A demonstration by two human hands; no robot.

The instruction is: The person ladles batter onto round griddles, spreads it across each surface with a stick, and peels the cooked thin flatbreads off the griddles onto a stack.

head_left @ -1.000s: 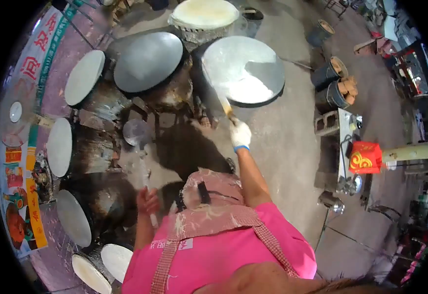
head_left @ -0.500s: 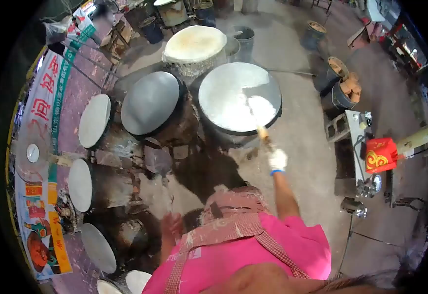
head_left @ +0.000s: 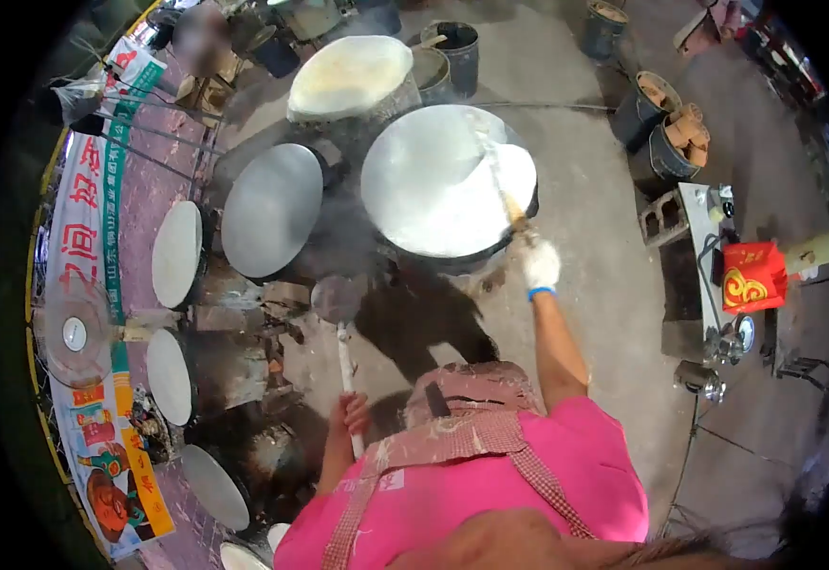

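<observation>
My right hand [head_left: 541, 264], in a white glove with a blue cuff, is closed round the wooden handle of a scraper [head_left: 515, 209]. Its thin pale blade lies over the near right part of a large round griddle [head_left: 405, 176]. A bright white layer [head_left: 490, 204] covers much of that griddle's right and front; glare blurs its edge. My bare left hand [head_left: 350, 415] grips the pale shaft of a long-handled shovel-like tool [head_left: 336, 302] above the floor. Its broad head is smeared, so its exact shape is unclear.
Another domed griddle [head_left: 274, 211] stands to the left, and a pale-topped one [head_left: 353, 76] behind. Several smaller griddles [head_left: 169, 377] line the left side by a banner [head_left: 87, 223]. Right are buckets of brown pieces [head_left: 685, 142] and a bench with a red bag [head_left: 754, 277].
The white layer reaches farther over the griddle's front and left. The scraper's blade has swung, and my right hand stays near the rim. The shovel-like tool's head has shifted slightly right.
</observation>
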